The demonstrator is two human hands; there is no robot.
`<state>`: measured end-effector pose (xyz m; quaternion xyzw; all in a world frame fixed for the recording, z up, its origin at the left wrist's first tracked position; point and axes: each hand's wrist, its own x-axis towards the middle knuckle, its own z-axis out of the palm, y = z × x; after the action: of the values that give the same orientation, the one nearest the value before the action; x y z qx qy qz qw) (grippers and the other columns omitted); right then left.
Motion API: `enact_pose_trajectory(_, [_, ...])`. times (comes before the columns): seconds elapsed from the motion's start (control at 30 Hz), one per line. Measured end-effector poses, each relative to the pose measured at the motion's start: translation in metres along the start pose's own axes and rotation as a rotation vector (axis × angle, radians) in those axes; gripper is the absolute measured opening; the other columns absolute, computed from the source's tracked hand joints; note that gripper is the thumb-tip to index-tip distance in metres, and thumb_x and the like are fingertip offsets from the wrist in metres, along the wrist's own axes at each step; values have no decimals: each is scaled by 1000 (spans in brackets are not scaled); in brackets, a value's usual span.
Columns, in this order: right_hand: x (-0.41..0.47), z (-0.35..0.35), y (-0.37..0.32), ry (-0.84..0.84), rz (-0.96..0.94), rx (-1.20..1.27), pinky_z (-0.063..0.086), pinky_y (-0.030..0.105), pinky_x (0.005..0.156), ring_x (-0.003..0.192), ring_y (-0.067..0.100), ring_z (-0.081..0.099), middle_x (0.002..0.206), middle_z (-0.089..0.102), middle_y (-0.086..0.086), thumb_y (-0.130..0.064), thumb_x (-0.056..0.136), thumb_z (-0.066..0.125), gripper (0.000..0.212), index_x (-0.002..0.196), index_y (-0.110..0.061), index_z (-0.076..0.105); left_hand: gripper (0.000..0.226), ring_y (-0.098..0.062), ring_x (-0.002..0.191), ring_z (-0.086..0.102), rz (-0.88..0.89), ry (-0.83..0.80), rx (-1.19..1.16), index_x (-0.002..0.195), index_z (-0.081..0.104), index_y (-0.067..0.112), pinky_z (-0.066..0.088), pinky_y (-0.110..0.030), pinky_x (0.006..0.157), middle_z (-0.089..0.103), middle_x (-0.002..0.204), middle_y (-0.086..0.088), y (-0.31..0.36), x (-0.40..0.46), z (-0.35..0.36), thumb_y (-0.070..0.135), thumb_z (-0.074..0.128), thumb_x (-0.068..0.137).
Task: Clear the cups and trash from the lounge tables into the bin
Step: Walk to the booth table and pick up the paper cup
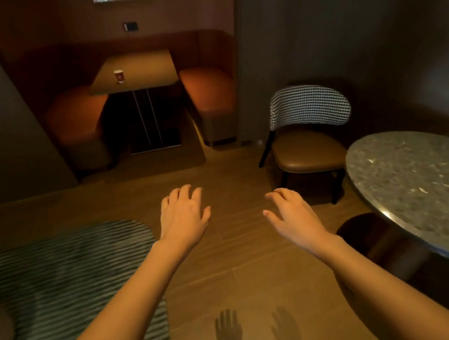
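Booth table [143,65] stands well ahead, bearing one paper cup [119,76] upright near its left edge. Left hand [182,217] and right hand [293,216] are extended over the floor, fingers relaxed and apart, holding nothing, far short of the cup.

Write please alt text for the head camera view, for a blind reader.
Two empty hands, left and right, reach forward over a lounge floor. Far ahead, one paper cup stands on a booth table; a round stone table is at right.
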<state>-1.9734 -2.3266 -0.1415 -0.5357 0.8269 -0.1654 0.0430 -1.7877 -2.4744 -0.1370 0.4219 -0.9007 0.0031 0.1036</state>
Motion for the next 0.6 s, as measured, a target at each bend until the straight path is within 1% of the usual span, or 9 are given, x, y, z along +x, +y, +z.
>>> enact_pose_trajectory(0.13, [138,-10,-6,33,-53,-35,35,36,110,135,19,35,142,44,3,-39,98,45,49,141,-16,41,52,-27,129,40,-34,12,-5,139,41,18,36,-41,103,44,141,-6,-41,120,4,44,46,94])
enact_pose_trajectory(0.27, [255,-10,-14,69,-94,-17,36,34,108,134,19,36,140,46,2,-39,98,45,48,140,-16,42,50,-27,129,40,-9,64,-13,138,42,18,36,-40,103,45,140,-7,-68,234,-1,41,47,94])
enact_pose_trajectory(0.4, [344,25,-9,0,-43,-30,40,34,102,130,20,41,138,47,2,-40,97,44,48,139,-17,43,51,-26,131,39,2,17,-4,140,41,19,35,-40,105,43,142,-6,-92,316,23,42,47,94])
enact_pose_trajectory(0.5, [423,54,0,-50,2,-24,44,35,97,127,21,44,137,48,2,-41,97,44,47,138,-18,44,53,-26,131,39,-80,-22,17,141,39,19,37,-40,105,43,142,-6,-125,378,56,44,46,94])
enact_pose_trajectory(0.6, [513,68,11,-25,-29,-34,44,36,97,126,23,45,136,48,3,-41,97,44,47,137,-17,45,54,-28,129,40,-146,-60,32,141,38,19,37,-41,103,43,141,-7,-153,446,77,43,47,94])
